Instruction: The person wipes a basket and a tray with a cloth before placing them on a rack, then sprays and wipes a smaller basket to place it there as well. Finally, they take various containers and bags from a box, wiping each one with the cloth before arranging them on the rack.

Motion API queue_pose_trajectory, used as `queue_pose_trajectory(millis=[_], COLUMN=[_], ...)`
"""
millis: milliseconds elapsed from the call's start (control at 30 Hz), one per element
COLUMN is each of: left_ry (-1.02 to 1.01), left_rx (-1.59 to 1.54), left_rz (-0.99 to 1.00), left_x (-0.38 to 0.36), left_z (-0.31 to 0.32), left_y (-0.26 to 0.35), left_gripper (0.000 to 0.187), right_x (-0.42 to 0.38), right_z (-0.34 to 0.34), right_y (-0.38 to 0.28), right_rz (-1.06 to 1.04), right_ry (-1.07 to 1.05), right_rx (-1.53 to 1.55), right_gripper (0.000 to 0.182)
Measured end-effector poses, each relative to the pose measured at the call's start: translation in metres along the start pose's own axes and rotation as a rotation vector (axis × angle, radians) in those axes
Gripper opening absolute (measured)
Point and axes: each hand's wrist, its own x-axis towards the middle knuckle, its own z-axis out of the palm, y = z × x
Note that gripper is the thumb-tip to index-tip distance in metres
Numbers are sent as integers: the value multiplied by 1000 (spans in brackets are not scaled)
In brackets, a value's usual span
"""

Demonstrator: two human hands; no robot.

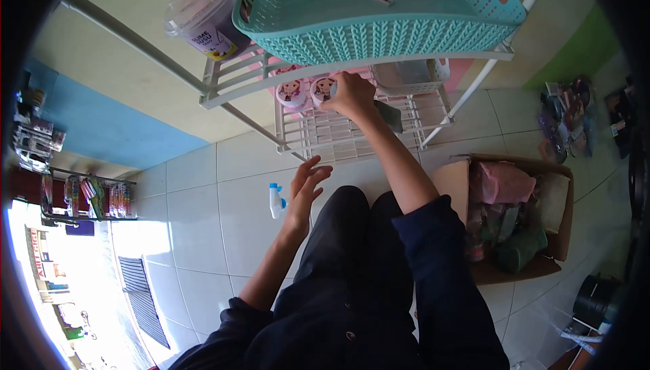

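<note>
My right hand [351, 94] reaches over the lower wire shelf [325, 129], fingers bent together beside a round pink container with a cartoon face [321, 90]. A grey-green object [388, 116] shows behind and under that wrist; how it is held, if at all, is hidden. Another round container with a cartoon face [291, 92] stands to the left. My left hand [309, 182] hovers above the floor with its fingers apart, holding nothing. Just left of it lies a white bottle with blue parts [275, 201], not touched.
Above, a turquoise basket [379, 38] and a tub labelled slime [211, 21] stand on the upper shelf. A pale plastic basket [406, 77] sits on the lower shelf. At the right, an open cardboard box [452, 190] holds wrapped goods. Hanging goods line the left.
</note>
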Motion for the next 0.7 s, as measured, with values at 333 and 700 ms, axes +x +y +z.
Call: queue_pose_trajectory(millis=[333, 700], left_ry=[-21, -235], left_rx=[-6, 142], left_rz=[-90, -137], left_x=[1, 4], left_z=[2, 16], left_y=[-20, -57], left_gripper=[46, 47], right_x=[-10, -351], right_z=[7, -110], right_y=[3, 244], right_rz=[-108, 879], right_ry=[375, 301], right_rx=[137, -441], right_gripper=[48, 17])
